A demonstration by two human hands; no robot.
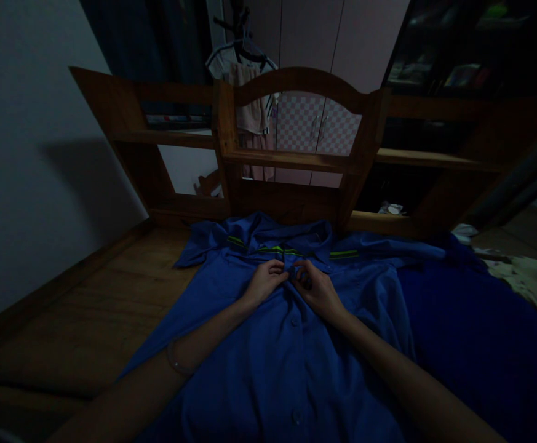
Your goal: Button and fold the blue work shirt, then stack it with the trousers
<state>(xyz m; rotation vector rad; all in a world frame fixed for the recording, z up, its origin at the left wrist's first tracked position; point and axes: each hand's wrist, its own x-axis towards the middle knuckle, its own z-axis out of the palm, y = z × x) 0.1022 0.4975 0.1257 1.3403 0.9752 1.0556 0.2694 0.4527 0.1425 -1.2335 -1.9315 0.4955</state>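
Blue shirt (pixel 259 363) spread at 6 o'clock in view, collar (pixel 321 237) toward wooden shelf unit (pixel 291 161) at 12. Left hand (pixel 263 284) and right hand (pixel 320 291) both curled, pinching its placket (pixel 296 369) just below the collar.

Left fingers (pixel 276 264), right fingers (pixel 303 264) pinching blue shirt (pixel 268 351).

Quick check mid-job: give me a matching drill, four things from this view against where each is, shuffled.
1. shirt
2. bracelet
3. checked doors
4. shelf

A. seen through the wooden unit's middle opening
B. under the left hand and right hand
C. just beyond the collar
D. around the left forearm

Pairs: 1-B, 2-D, 3-A, 4-C
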